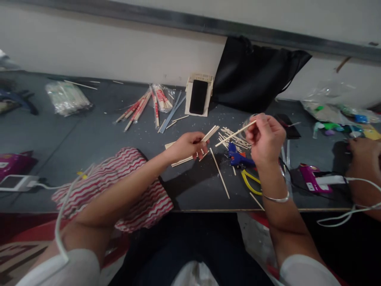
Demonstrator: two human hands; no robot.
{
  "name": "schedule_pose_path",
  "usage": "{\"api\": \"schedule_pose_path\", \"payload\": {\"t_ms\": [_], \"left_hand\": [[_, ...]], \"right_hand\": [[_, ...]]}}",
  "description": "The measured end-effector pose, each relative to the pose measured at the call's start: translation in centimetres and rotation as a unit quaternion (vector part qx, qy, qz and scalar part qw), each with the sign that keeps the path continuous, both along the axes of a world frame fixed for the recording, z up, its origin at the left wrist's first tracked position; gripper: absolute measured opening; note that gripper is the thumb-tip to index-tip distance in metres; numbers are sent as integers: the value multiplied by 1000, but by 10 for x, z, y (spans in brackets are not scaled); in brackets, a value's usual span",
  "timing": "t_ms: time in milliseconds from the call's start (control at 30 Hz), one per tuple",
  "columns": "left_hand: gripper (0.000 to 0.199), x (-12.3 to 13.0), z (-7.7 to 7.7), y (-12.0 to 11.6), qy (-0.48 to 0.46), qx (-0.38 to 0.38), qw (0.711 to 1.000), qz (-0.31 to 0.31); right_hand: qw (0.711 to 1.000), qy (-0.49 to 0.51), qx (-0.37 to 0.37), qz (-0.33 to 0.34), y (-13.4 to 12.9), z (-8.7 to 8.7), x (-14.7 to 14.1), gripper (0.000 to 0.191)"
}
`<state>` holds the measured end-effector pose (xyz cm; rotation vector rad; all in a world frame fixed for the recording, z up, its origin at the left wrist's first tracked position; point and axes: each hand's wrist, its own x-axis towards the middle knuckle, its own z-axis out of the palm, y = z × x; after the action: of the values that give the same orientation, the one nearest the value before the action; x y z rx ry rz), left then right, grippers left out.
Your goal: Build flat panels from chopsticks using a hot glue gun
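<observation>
My left hand (pixel 190 146) is closed around a few thin wooden sticks (pixel 211 133) above the middle of the table. Between the thumb and fingers of my right hand (pixel 266 137) is one wooden stick (pixel 235 134), slanting down to the left. More sticks (pixel 183 161) lie on the table under my left hand. A heap of short cut sticks (pixel 230 137) is spread behind the held stick. Below my right hand rest a blue glue gun (pixel 236 157) and a tool with yellow handles (pixel 250 182). A single long stick (pixel 220 174) lies between my hands.
A phone (pixel 198 97) leans on a small stick-built stand (pixel 211 81) by the wall, beside a black bag (pixel 253 79). Red-wrapped chopsticks (pixel 137 109) and a plastic-wrapped bundle (pixel 68 97) lie further left. Striped cloth (pixel 131 167) sits near my left arm. Another person's hand (pixel 364 149) is at right.
</observation>
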<state>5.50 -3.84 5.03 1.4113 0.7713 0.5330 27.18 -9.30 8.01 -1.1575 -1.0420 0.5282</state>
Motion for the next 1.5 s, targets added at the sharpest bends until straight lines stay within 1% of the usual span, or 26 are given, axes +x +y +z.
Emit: {"api": "schedule_pose_path", "payload": {"t_ms": [67, 133, 200, 233, 300, 400, 467, 533, 567, 600, 633, 667, 733, 767, 800, 833, 900, 1000, 1133, 1200, 1267, 1333, 1367, 1400, 1467, 1500], "left_hand": [[13, 15, 3, 8, 25, 59, 998, 3], [8, 29, 5, 14, 23, 114, 993, 13], [12, 37, 8, 16, 0, 134, 989, 58], [14, 38, 10, 15, -12, 138, 988, 70], [16, 33, 14, 10, -37, 136, 988, 57], [16, 16, 19, -3, -44, 102, 993, -47], [15, 4, 19, -10, -3, 106, 990, -94], [16, -9, 14, -12, 44, 133, 986, -90], [17, -16, 10, -11, 62, 146, 985, -67], [19, -24, 5, -8, 75, 156, 984, -37], [19, -31, 0, -3, 86, 159, 983, 4], [18, -39, -6, 3, 104, 167, 979, 55], [15, -53, -15, 15, 146, 182, 961, 146], [14, -58, -19, 21, 164, 184, 954, 172], [13, -63, -22, 26, 180, 193, 947, 185], [13, -66, -23, 29, 195, 206, 940, 191], [14, -69, -24, 33, 223, 230, 929, 186], [15, -69, -26, 33, 254, 237, 925, 153], [14, -69, -32, 33, 262, 249, 926, 111], [13, -69, -35, 34, 262, 258, 924, 106], [10, -70, -38, 35, 266, 267, 920, 104], [6, -70, -39, 35, 274, 273, 917, 97], [4, -70, -39, 35, 280, 274, 915, 93], [4, -70, -38, 34, 286, 276, 913, 88], [11, -69, -38, 33, 301, 283, 907, 81], [14, -69, -38, 33, 309, 287, 904, 79]], "right_hand": [[1000, -16, -4, -9, -6, 4, 4, 34], [1000, -17, -19, -9, -12, 2, 3, 33], [999, -8, -40, -4, -17, -3, -1, 31], [999, -4, -52, 0, -18, -6, -3, 31], [997, -5, -74, 8, -20, -12, -9, 31], [995, -20, -92, 24, -20, -20, -22, 34], [993, -37, -100, 47, -20, -23, -28, 35], [988, -85, -112, 69, -24, -26, -29, 35], [982, -133, -116, 68, -28, -28, -25, 34], [972, -197, -118, 58, -33, -31, -19, 33], [953, -277, -119, 36, -40, -34, -9, 32], [922, -369, -116, 5, -47, -38, 2, 34], [843, -519, -139, -34, -63, -47, 26, 49], [810, -563, -160, -33, -70, -53, 38, 57], [787, -590, -176, -19, -76, -58, 48, 63], [775, -605, -185, 0, -81, -63, 56, 65], [765, -614, -190, 32, -85, -72, 66, 66], [767, -615, -179, 45, -82, -79, 69, 62], [783, -601, -154, 32, -73, -76, 70, 45], [803, -578, -149, 7, -72, -69, 71, 35], [830, -534, -155, -34, -75, -59, 70, 28], [862, -472, -177, -58, -80, -45, 65, 26], [878, -435, -194, -50, -83, -38, 60, 28], [894, -395, -211, -24, -85, -32, 53, 29], [920, -310, -233, 62, -88, -22, 35, 30], [925, -279, -235, 103, -88, -19, 24, 30]]}}
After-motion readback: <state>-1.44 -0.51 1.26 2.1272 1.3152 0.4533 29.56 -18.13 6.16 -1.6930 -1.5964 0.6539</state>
